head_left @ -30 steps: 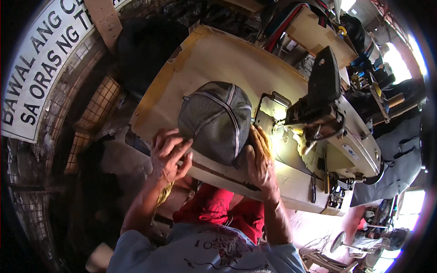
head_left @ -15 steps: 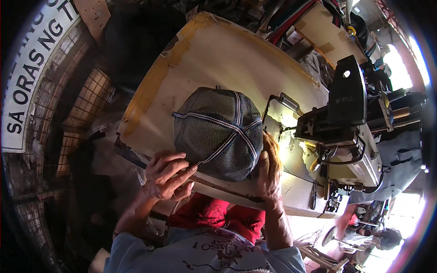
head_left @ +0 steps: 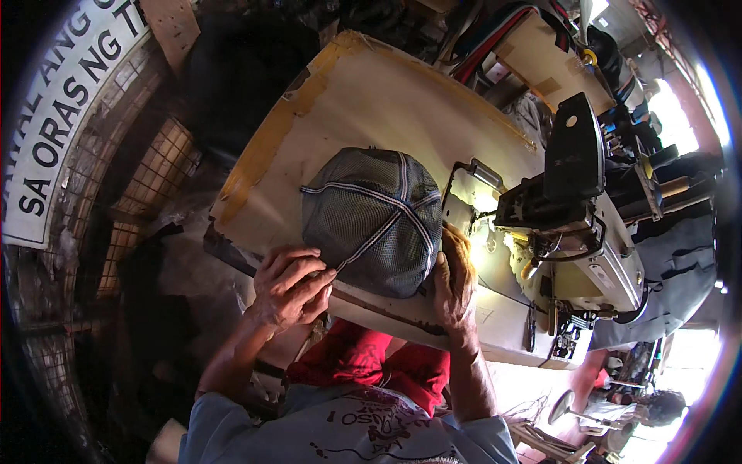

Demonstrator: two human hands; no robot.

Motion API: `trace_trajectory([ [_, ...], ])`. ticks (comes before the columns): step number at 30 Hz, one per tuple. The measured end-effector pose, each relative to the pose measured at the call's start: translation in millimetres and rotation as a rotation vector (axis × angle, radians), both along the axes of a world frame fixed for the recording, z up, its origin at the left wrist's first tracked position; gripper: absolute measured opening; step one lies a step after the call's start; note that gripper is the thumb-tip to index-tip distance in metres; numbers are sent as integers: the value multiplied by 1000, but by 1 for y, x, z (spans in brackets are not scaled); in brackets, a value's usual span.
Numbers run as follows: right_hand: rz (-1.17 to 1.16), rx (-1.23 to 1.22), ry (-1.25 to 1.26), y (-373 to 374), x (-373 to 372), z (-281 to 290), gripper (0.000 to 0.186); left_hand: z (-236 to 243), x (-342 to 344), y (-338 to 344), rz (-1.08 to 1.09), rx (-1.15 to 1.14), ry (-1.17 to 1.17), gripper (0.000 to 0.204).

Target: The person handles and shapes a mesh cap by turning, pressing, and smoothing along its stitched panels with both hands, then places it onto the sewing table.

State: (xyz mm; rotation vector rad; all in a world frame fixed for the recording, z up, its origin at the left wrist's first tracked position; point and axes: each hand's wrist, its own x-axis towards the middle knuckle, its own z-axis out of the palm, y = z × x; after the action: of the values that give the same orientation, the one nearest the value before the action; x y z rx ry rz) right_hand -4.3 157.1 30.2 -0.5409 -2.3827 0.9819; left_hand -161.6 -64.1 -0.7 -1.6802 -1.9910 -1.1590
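Mesh cap (head_left: 363, 232), dark, domed; striped bands (head_left: 403, 206) crossed its crown. Location: between both hands, over the pale worktable (head_left: 371, 100). Left hand (head_left: 294, 284): pinched one band's end. Right hand (head_left: 454, 277): gripped the cap's side. Sewing machine (head_left: 553, 207): stood rightward.

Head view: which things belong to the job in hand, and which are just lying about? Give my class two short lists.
Job in hand:
dark mesh piece with striped tapes
left hand and right hand, at its edges
worktable beneath
sewing machine, probably

Apparently lying about:
tan panel, upper right
grey sheet, far right
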Motion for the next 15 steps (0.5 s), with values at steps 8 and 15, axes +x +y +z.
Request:
trace_trajectory([
  [8,95,418,-27,-40,18,-1,30,18,-8,7,313,-170,-104,17],
  [15,291,328,47,-94,26,6,35,29,-56,22,314,-285,-121,10],
])
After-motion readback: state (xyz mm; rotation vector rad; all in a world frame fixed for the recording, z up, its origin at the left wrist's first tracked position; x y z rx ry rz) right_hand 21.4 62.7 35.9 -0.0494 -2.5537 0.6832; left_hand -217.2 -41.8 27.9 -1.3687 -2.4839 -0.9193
